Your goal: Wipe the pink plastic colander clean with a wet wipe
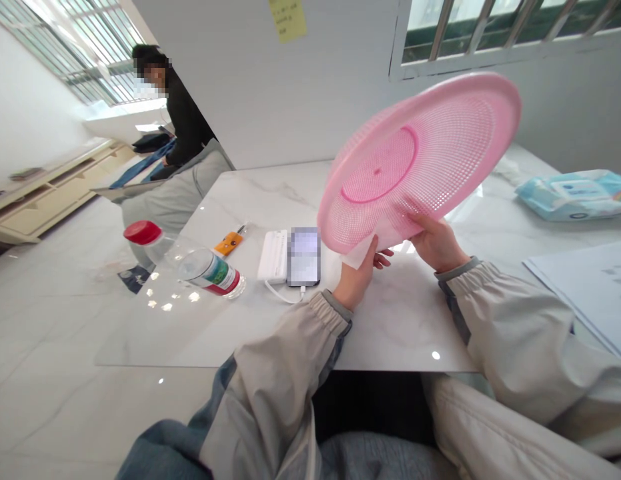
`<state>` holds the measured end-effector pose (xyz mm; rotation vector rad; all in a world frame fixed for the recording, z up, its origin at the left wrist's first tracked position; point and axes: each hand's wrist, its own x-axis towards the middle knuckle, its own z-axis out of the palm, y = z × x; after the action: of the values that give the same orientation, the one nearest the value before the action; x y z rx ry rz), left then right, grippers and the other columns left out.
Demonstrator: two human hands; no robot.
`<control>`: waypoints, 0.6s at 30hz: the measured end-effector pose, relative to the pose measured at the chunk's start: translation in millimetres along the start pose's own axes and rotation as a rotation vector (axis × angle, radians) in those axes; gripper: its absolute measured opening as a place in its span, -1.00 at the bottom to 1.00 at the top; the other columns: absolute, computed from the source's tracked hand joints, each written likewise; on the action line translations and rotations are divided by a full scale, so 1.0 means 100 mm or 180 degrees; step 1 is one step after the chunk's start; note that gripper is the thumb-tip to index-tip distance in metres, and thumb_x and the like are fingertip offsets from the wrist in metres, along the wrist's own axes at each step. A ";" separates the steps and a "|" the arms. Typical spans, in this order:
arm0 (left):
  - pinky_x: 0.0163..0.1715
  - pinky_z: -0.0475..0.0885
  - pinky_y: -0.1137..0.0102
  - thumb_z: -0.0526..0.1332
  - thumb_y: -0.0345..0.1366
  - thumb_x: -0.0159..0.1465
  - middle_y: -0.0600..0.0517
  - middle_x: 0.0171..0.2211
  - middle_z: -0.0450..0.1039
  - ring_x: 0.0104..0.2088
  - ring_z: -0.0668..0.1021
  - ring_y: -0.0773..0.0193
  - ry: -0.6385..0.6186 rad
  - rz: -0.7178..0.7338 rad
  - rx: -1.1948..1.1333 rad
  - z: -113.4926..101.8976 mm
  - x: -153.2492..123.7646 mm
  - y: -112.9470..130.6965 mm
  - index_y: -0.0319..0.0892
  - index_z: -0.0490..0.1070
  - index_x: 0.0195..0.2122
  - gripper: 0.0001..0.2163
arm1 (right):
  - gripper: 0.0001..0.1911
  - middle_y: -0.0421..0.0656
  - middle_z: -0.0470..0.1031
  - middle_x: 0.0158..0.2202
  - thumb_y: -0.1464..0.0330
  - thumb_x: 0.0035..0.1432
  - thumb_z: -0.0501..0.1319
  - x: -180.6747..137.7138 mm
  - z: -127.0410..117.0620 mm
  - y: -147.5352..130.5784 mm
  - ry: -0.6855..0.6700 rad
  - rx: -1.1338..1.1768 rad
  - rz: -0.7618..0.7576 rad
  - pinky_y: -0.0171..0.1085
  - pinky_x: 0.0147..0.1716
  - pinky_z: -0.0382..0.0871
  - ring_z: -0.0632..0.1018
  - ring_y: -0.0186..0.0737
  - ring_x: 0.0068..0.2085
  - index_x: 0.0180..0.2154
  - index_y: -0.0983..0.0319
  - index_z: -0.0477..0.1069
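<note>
- Both hands are closed: the left hand (pixel 357 277) pinches a white tissue (pixel 361 252) against the lower rim of a pink basket (pixel 420 157), and the right hand (pixel 437 243) clamps the same rim just beside it, fingers behind and thumb in front.
- Far left, another person (pixel 183 123) in a black top sits by a window, well apart from the table (pixel 390 320).
- On the table's left part a clear plastic bottle (pixel 190 263) lies on its side, its red cap (pixel 142 232) pointing left.
- Near the bottle lies a small orange thing (pixel 229 243); I cannot tell what it is.
- Next come a white power bank (pixel 273 257) and a phone (pixel 304 257), side by side and touching, with a white cable (pixel 283 293) looping below them.
- The shallow, round, perforated basket is held off the marble tabletop, tilted with its underside toward the camera, above the table's middle.
- To the right a pale blue pack of wipes (pixel 575 193) lies flat near the far edge.
- At the right edge lie sheets of paper (pixel 590 287).
</note>
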<state>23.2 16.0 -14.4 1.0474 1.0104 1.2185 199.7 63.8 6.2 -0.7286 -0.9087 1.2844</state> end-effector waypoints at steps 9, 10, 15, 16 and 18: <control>-0.15 0.68 0.24 0.45 0.01 0.37 -0.14 0.03 0.70 -0.19 0.74 0.13 0.0302 0.0574 0.0066 -0.11 0.08 -0.13 -0.15 0.62 0.02 -0.64 | -0.73 -0.18 0.74 0.05 0.10 0.32 0.41 0.14 -0.19 -0.10 0.0752 0.0042 -0.0606 0.08 0.12 0.70 0.74 -0.02 0.07 -0.01 0.02 0.66; -0.15 0.69 0.25 0.44 0.01 0.37 -0.15 0.11 0.68 -0.19 0.74 0.14 0.0303 0.0582 -0.0028 -0.10 0.07 -0.12 -0.15 0.61 0.07 -0.61 | -0.71 -0.17 0.73 0.09 0.08 0.33 0.40 0.13 -0.19 -0.10 0.0709 0.0026 -0.0562 0.09 0.12 0.69 0.74 -0.01 0.11 0.02 0.00 0.65; -0.31 0.67 0.32 0.44 0.00 0.37 -0.18 0.27 0.60 -0.40 0.71 0.28 0.0360 0.0438 0.0009 -0.07 0.01 -0.02 -0.12 0.56 0.26 -0.49 | -0.72 -0.17 0.72 0.11 0.06 0.33 0.39 0.12 -0.17 -0.07 0.0627 0.0044 -0.0464 0.11 0.12 0.68 0.72 0.01 0.14 0.01 -0.03 0.63; -0.33 0.66 0.33 0.44 -0.01 0.38 -0.19 0.29 0.58 -0.41 0.70 0.29 0.0338 0.0408 0.0003 -0.07 0.00 -0.01 -0.10 0.53 0.31 -0.47 | -0.72 -0.17 0.72 0.11 0.06 0.33 0.39 0.13 -0.17 -0.06 0.0626 0.0056 -0.0445 0.10 0.12 0.68 0.72 0.00 0.15 0.01 -0.03 0.63; -0.32 0.68 0.32 0.45 -0.05 0.38 -0.20 0.35 0.54 -0.32 0.74 0.22 0.0286 0.0354 -0.0115 -0.06 -0.02 0.02 -0.07 0.47 0.39 -0.41 | -0.71 -0.16 0.72 0.12 0.04 0.34 0.40 0.13 -0.18 -0.05 0.0611 0.0071 -0.0400 0.10 0.12 0.68 0.72 0.01 0.16 0.01 -0.02 0.62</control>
<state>17.1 14.7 -13.9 1.0397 1.0060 1.3802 218.6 76.8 4.2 -0.7516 -0.7707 1.0923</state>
